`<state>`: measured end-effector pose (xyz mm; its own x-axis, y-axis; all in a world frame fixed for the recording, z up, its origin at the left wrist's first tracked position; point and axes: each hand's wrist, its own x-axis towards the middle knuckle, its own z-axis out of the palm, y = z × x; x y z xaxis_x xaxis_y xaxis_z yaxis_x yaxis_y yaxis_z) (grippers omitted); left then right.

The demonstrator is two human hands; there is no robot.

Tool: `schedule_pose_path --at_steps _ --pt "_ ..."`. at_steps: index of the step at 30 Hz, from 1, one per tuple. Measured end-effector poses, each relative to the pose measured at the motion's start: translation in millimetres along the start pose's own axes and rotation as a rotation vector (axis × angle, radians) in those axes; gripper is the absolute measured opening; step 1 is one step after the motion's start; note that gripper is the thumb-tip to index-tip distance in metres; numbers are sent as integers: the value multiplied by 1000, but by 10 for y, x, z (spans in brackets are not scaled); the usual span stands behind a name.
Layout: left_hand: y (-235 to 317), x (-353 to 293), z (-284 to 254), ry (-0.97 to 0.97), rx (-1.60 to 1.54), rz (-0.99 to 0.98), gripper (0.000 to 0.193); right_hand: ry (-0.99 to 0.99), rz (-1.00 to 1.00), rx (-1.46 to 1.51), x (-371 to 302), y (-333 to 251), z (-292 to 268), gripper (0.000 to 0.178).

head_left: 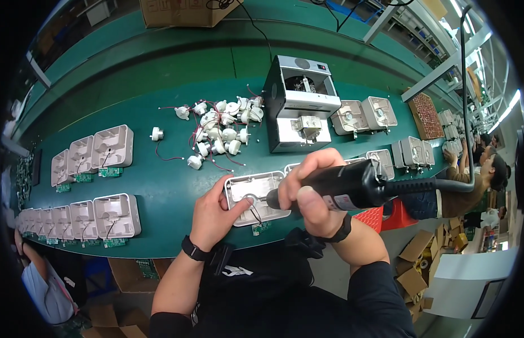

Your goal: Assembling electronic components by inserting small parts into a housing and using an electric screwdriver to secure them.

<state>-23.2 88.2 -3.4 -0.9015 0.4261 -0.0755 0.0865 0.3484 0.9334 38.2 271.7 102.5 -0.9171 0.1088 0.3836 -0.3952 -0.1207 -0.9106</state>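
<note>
In front of me on the green bench lies a white plastic housing point(266, 185), open side up. My left hand point(212, 218) grips its left end, fingers along the outer wall and thumb pressed inside beside a small round part. My right hand point(315, 194) is wrapped round a black electric screwdriver point(347, 185), held nearly level. The screwdriver's tip points left into the housing, close to my left thumb; the exact contact is hard to see. A dark wire runs from the housing to a small green circuit board point(262, 228) at its near edge.
White round parts with red wires point(219, 127) lie piled beyond the housing. Behind it stands a black-and-white boxy machine point(301, 104). Rows of similar housings point(112, 149) line the left; more housings point(380, 112) sit right. The screwdriver's thick cable point(436, 185) runs right. A co-worker point(470, 186) sits there.
</note>
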Motion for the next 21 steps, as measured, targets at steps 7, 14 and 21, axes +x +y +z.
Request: schedule_pose_path --at_steps 7,14,21 --pt "3 -1 -24 18 16 29 58 -63 -33 -176 -27 268 10 29" --pt "-24 26 -8 23 22 77 60 -14 -88 -216 21 183 1 27" --pt "108 -49 -83 -32 150 -70 77 281 -341 -210 546 -340 -446 18"
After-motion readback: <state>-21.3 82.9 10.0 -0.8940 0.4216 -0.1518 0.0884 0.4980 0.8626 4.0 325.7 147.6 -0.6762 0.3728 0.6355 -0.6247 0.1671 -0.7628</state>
